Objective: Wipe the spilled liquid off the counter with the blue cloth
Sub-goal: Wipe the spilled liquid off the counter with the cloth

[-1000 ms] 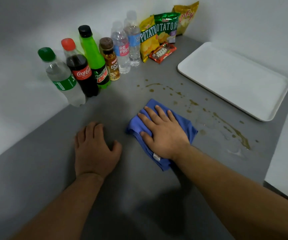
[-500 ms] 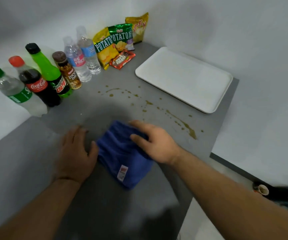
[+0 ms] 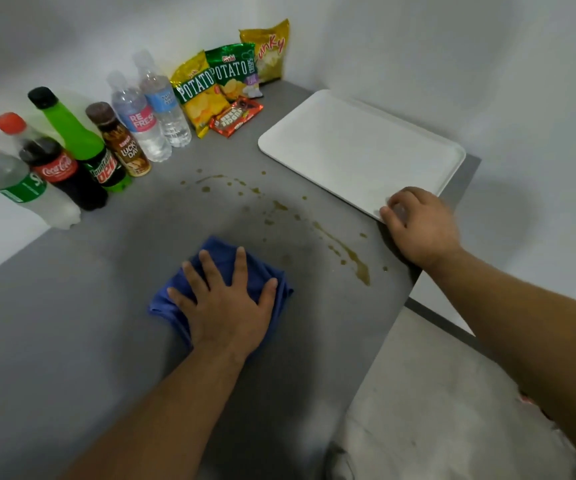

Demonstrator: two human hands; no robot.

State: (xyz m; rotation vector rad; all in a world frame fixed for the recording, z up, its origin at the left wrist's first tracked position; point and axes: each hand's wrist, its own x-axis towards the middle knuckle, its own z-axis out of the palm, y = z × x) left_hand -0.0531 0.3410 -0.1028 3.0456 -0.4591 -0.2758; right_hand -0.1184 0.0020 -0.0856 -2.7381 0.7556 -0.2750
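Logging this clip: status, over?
Left hand flat on cloth. Right hand at tray corner. Spill unwiped, path clear.

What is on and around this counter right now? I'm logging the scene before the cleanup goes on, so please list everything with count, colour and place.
counter: one, grey, fills the lower left.
spilled liquid: one trail of brownish drops, between cloth and tray.
blue cloth: one, blue, mid-counter under the left hand.
tray: one, white, right rear of counter.
soda bottles: three, with green, red and black caps, far left by the wall.
coffee bottle: one, brown, beside the sodas.
water bottles: two, clear, rear centre.
snack bags: three, yellow and green, back corner.
candy bar: one, red wrapper, before the bags.
left hand: flat on the cloth.
right hand: at the tray's near corner.
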